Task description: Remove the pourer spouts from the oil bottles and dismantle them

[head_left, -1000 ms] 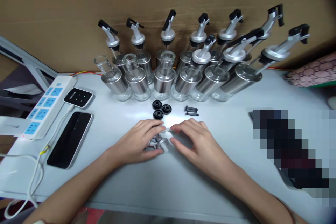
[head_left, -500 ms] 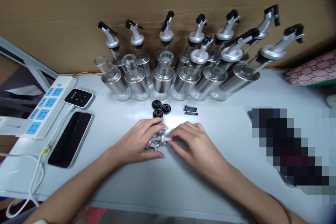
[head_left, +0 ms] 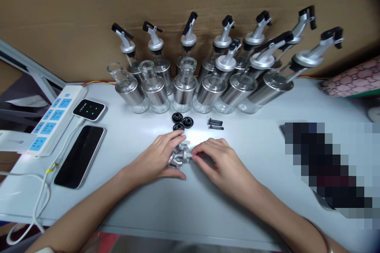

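Observation:
A small cluster of silver pour spouts (head_left: pixel 176 161) lies on the table in front of me. My left hand (head_left: pixel 157 158) curves around its left side with thumb and fingers apart; part of the cluster is hidden under that hand. Thumb and fingertips of my right hand (head_left: pixel 218 160) pinch the pale stem of one pour spout (head_left: pixel 186 155) at the cluster's right edge. Just beyond my left fingertips lie three black ribbed stoppers (head_left: pixel 187 122). To their right are a few thin black levers (head_left: pixel 216 127).
Behind stand two rows of glass-and-steel bottles (head_left: pixel 184 89); most carry silver spouts, three front-left ones have bare necks. At left are a power strip (head_left: pixel 56 120), a small white-edged device (head_left: pixel 89 110), a phone (head_left: pixel 80 157) and a white cable (head_left: pixel 44 187). A pixelated dark object lies right.
My left fingers have lifted and drawn back slightly, showing more of the spouts. The right hand keeps its pinch with barely any shift.

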The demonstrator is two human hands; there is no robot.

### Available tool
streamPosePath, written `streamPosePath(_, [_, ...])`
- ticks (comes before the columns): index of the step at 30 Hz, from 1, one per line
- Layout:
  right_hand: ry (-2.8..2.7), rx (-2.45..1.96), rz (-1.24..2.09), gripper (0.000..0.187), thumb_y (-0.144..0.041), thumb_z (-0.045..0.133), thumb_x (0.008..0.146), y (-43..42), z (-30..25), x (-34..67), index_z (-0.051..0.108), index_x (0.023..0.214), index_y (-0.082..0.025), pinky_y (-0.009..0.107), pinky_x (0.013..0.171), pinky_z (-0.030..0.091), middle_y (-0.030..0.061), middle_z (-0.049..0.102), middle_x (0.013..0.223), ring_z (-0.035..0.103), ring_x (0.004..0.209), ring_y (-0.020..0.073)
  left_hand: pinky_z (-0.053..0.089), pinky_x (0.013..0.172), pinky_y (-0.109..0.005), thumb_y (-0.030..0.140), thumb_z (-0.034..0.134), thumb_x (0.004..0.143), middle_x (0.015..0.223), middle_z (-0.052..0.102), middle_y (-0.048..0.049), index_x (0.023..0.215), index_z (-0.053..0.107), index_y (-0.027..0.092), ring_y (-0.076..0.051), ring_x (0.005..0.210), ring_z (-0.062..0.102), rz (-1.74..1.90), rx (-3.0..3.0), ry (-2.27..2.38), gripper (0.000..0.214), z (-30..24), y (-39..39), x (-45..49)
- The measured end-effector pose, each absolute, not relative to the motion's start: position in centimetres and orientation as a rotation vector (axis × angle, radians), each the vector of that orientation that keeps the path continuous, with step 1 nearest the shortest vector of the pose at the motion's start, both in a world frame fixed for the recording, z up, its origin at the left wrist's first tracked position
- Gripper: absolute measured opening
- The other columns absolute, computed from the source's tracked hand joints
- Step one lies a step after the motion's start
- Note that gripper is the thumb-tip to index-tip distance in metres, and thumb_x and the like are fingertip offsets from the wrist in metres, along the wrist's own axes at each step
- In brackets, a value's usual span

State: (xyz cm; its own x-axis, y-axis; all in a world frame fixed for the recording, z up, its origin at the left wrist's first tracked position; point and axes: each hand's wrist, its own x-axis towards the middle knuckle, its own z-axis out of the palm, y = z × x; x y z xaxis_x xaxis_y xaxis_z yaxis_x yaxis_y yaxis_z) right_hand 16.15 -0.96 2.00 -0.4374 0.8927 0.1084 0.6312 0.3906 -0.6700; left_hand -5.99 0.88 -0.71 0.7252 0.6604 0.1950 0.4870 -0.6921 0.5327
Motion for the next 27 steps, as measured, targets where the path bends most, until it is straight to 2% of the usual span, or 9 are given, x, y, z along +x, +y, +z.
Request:
streamPosePath(14, [-2.211, -1.359, 0.85, 0.012, -0.019, 0.05, 0.092, -0.71, 2.37, 16.32, 0.06, 0.087, -0.021, 0.036, 0.08, 0.038, 0.0006, 0.073, 0.081, 0.061, 0.064, 0.0147, 0.048, 0.099, -0.052, 0.051, 0.057, 0.085, 0.135, 0.043, -0.0163, 0.146, 0.014, 0.03, -0.031, 0.123, 0.049, 0.558, 2.449, 0.883, 0.077, -0.56, 0.94, -5.97])
streamPosePath(20, [-2.207, -1.349, 0.846, 0.007, -0.018, 0.055, 0.088, -0.81, 2.49, 16.29, 0.06, 0.093, -0.021, 0.035, 0.079, 0.039, -0.0015, 0.071, 0.076, 0.064, 0.072, 0.0168, 0.05, 0.095, -0.047, 0.046, 0.052, 0.09, 0.128, 0.048, -0.015, 0.144, 0.019, 0.027, -0.027, 0.117, 0.052, 0.571, 2.457, 0.857, 0.066, -0.22, 0.86, -5.85])
streamPosePath(27, [-2.189, -1.318, 0.86, 0.037, -0.031, 0.079, 0.073, -1.02, 2.4, 16.11, 0.06, 0.103, -0.021, 0.036, 0.078, 0.036, -0.0018, 0.069, 0.081, 0.063, 0.077, 0.0191, 0.051, 0.093, -0.042, 0.046, 0.048, 0.092, 0.123, 0.05, -0.0131, 0.141, 0.023, 0.026, -0.024, 0.113, 0.053, 0.583, 2.481, 0.854, 0.058, -0.33, 0.91, -5.83])
